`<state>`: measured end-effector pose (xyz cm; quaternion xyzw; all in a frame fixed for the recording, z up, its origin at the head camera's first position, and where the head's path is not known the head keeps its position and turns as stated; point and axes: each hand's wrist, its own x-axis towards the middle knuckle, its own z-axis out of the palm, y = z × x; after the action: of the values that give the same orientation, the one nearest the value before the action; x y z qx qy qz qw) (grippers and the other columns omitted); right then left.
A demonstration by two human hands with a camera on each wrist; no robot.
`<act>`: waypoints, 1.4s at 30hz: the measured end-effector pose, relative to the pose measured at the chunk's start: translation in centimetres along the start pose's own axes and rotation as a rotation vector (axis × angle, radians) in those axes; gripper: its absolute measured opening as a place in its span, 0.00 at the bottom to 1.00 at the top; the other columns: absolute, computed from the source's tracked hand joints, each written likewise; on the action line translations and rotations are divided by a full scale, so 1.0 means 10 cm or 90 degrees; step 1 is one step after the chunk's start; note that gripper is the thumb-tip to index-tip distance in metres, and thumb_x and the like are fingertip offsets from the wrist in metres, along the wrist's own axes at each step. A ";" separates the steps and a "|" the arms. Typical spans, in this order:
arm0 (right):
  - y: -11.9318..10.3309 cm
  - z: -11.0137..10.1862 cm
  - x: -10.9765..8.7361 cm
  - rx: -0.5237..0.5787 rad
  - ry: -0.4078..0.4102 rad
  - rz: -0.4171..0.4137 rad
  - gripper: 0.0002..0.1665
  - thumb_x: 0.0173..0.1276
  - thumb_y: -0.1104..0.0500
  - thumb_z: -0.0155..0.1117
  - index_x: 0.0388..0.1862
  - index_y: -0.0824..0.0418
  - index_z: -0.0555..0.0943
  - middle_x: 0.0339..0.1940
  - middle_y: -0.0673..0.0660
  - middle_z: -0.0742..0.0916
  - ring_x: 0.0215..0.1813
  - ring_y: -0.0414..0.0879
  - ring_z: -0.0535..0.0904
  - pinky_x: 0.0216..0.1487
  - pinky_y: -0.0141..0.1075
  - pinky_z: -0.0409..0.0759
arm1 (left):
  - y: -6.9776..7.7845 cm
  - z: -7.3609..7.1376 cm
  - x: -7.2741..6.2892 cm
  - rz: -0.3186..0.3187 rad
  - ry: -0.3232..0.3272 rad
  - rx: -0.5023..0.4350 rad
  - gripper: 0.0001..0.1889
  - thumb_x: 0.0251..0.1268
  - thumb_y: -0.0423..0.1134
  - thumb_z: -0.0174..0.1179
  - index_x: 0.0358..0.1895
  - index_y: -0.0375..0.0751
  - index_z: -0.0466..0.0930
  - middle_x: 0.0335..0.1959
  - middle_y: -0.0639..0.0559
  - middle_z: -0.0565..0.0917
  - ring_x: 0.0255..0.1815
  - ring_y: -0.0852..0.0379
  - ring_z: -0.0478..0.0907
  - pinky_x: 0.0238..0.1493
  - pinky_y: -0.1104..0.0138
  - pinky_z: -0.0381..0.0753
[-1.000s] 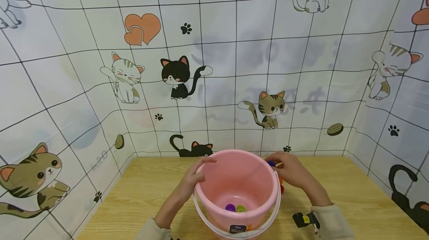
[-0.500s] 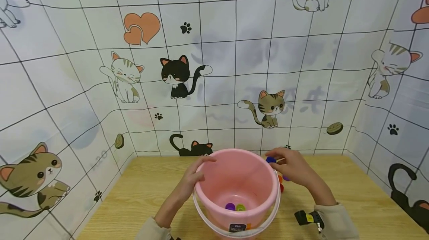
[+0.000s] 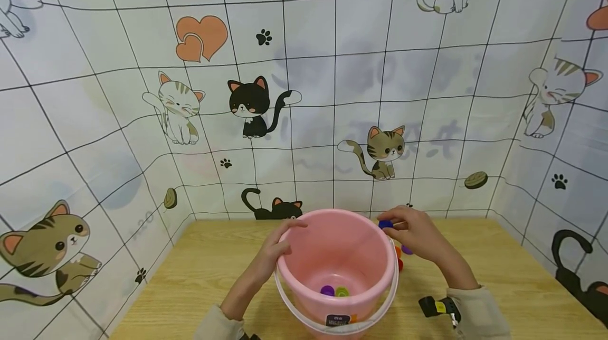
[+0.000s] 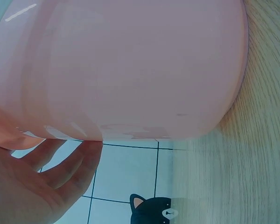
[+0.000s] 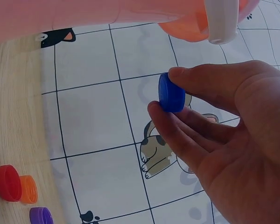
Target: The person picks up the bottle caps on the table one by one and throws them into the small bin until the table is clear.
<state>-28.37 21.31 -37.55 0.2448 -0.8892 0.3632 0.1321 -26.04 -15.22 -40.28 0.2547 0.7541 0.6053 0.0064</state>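
Note:
A pink bucket [image 3: 342, 242] with a white handle [image 3: 304, 320] stands on the table, its mouth tilted toward me. My left hand [image 3: 266, 258] grips its left rim, thumb inside; the left wrist view shows several fingers [image 4: 91, 158] against the outer wall. Just beyond the right rim, my right hand [image 3: 418, 233] pinches a blue bottle cap [image 5: 171, 94] between thumb and fingertips, off the table. Inside the bucket lie a purple cap [image 3: 327, 291] and a green cap [image 3: 342, 292], partly cut off by the front rim.
Right of the bucket, a red cap [image 5: 8, 183], an orange cap [image 5: 29, 189] and another purple cap [image 5: 41, 215] lie on the wooden table [image 3: 209, 255]. A cat-print sheet [image 3: 313, 118] rises behind the table and along both sides.
My right hand has risen a little and shifted right with the blue cap, uncovering the purple cap outside the bucket. My left hand keeps its grip on the rim.

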 end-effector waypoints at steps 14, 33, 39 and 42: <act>-0.03 0.02 0.01 -0.011 0.005 -0.010 0.14 0.70 0.60 0.70 0.53 0.60 0.87 0.51 0.58 0.87 0.50 0.52 0.87 0.47 0.42 0.89 | 0.01 0.00 0.01 0.002 -0.001 -0.003 0.31 0.58 0.34 0.45 0.68 0.47 0.75 0.71 0.40 0.71 0.52 0.40 0.79 0.43 0.61 0.85; -0.03 0.07 0.01 -0.017 -0.007 -0.011 0.13 0.72 0.60 0.67 0.53 0.54 0.87 0.50 0.52 0.89 0.49 0.47 0.85 0.46 0.37 0.86 | 0.00 0.00 0.00 0.007 -0.001 0.003 0.31 0.58 0.34 0.45 0.68 0.48 0.75 0.71 0.41 0.72 0.54 0.41 0.79 0.45 0.61 0.85; 0.00 0.09 0.01 -0.017 -0.009 -0.008 0.14 0.71 0.61 0.67 0.53 0.54 0.87 0.50 0.52 0.89 0.49 0.47 0.85 0.46 0.37 0.86 | -0.01 0.00 0.01 0.009 0.000 0.002 0.31 0.58 0.34 0.45 0.68 0.48 0.75 0.71 0.41 0.72 0.54 0.40 0.79 0.44 0.60 0.86; 0.01 0.10 0.02 -0.018 -0.009 -0.009 0.14 0.70 0.62 0.66 0.53 0.55 0.87 0.50 0.52 0.90 0.49 0.47 0.86 0.45 0.36 0.85 | -0.01 0.00 0.01 0.007 0.000 -0.003 0.31 0.58 0.34 0.46 0.69 0.49 0.75 0.71 0.40 0.71 0.53 0.40 0.80 0.44 0.60 0.86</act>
<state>-28.63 20.55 -38.21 0.2514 -0.8934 0.3481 0.1320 -26.12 -15.25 -40.30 0.2591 0.7510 0.6073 0.0038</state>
